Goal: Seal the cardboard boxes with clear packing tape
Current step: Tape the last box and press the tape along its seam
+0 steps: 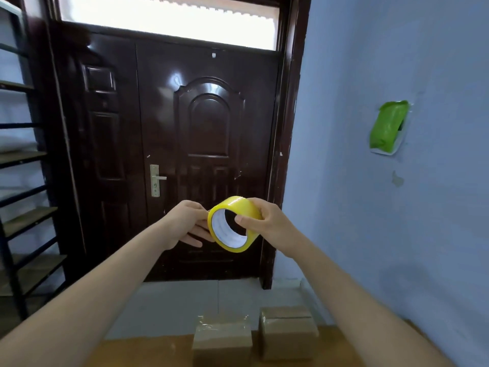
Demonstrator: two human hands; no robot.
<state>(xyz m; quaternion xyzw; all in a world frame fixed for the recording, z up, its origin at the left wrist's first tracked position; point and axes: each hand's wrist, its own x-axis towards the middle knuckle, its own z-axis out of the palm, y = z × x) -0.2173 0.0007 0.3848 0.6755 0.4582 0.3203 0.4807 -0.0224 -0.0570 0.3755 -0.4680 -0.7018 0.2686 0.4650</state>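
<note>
The right hand (267,223) is gripping the tape roll (234,224), thumb across its core. The left hand (189,223) fingertips are pinching at the rim. The roll is looking light and stiff, its film likely clingy.

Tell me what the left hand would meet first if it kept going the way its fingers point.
The tape roll: the left hand points right, its fingertips already at the roll's near edge.

Bright transom window (169,21), glossy door (206,144) glare
</note>
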